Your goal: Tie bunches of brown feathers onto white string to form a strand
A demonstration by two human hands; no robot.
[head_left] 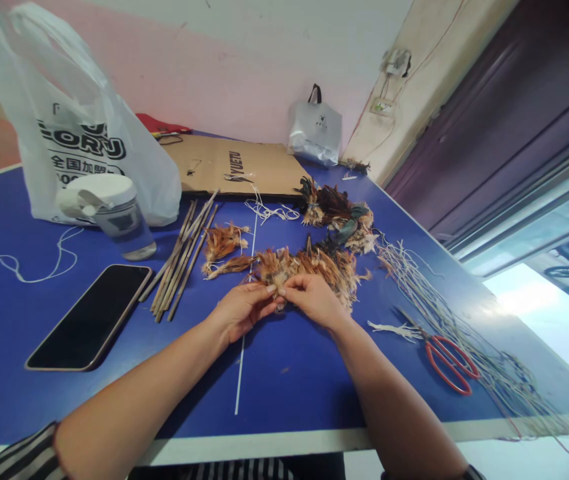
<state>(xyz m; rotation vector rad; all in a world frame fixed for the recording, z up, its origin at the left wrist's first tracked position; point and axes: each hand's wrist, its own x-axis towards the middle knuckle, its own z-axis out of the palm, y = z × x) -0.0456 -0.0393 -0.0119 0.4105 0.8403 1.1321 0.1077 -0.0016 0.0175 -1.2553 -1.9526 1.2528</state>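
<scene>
Both hands meet near the middle of the blue table. My left hand pinches the pale base of a small feather bundle between thumb and fingers. From the right, my right hand pinches the same base, its fingertips touching those of my left hand. Brown feathers lie in a pile just behind and beside my right hand. A smaller orange-brown bunch rests to the left, and dark feathers lie farther back on the right.
Thin sticks, a phone, a lidded cup and a plastic bag stand or lie left. Cardboard and a silver bag are behind. Red-handled scissors lie by long strings at right.
</scene>
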